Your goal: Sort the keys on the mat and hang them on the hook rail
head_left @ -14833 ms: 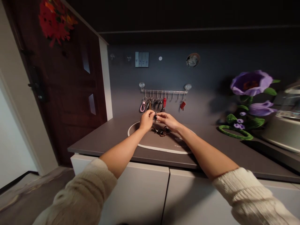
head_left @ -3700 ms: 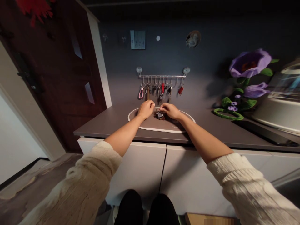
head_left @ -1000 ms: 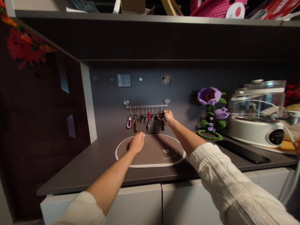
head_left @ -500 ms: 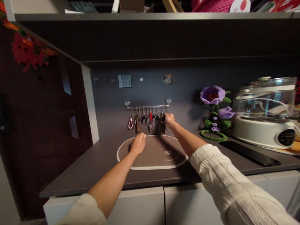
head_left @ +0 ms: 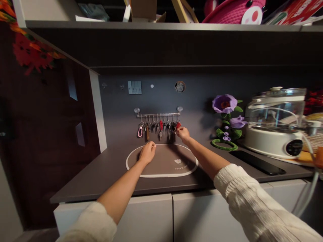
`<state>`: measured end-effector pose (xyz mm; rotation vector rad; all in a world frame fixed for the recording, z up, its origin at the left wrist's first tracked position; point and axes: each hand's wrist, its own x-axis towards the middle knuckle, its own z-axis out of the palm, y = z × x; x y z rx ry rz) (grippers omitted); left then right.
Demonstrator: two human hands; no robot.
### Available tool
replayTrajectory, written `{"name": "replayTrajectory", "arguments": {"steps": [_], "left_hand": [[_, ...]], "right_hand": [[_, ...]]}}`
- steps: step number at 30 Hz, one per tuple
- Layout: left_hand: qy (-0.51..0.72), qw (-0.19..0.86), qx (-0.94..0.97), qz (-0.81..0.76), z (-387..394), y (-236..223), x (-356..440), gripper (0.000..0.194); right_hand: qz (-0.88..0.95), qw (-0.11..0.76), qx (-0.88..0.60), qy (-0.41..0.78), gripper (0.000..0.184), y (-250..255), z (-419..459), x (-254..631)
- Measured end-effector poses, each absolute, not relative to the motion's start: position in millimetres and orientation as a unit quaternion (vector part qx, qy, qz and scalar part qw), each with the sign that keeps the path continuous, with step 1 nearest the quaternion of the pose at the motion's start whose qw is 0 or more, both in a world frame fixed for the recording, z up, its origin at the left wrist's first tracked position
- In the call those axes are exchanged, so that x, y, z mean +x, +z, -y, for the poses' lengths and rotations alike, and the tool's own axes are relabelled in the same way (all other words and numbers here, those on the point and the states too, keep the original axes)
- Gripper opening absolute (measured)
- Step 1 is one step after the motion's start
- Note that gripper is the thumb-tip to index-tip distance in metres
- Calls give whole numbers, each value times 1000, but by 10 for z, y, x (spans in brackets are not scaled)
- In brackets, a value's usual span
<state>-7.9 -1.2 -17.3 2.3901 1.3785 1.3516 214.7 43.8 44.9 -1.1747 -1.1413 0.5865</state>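
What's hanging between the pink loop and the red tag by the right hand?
In the head view, keys hang between the pink loop and red tag, with a brown strip and a red strap among them.

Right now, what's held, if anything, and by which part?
The right hand is at the lower edge of the red tag; grip unclear. The left hand shows nothing held.

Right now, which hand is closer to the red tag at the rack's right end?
Right hand: its fingers are at the lower edge of the red tag. The left hand is lower and farther left, over the mat.
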Motion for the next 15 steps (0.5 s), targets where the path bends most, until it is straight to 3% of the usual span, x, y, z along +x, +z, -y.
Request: {"name": "replayTrajectory", "arguments": {"steps": [3, 6, 10, 15], "left_hand": [[460, 104, 768, -433, 82, -153, -83, 12], [472, 214, 756, -401, 220, -95, -101, 34], [478, 284, 756, -345, 474, 31, -165, 70], [506, 282, 761, -292, 752, 114, -288, 95]], "right_hand": [[499, 620, -534, 285, 8, 426, -205, 2111], [510, 596, -528, 325, 8, 438, 88, 2024], [523, 611, -463, 373, 39, 469, 497, 1878], [629, 591, -376, 338, 82, 378, 880, 1750]]}}
